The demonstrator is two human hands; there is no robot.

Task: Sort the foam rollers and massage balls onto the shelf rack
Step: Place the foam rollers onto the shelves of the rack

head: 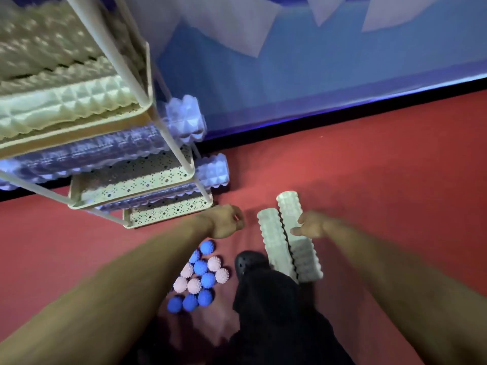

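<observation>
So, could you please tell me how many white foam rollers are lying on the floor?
2. The left white roller lies on the red floor beside a dark shoe; the right white roller lies alongside it, under the right hand. None appears hidden.

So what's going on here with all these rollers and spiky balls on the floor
A person is sorting gear onto a white shelf rack. Both hands reach down: the right hand is open over two white foam rollers on the red floor, and the left hand is curled, seemingly empty. Blue and pink massage balls lie clustered on the floor. White and purple rollers already sit on the shelves.
</observation>
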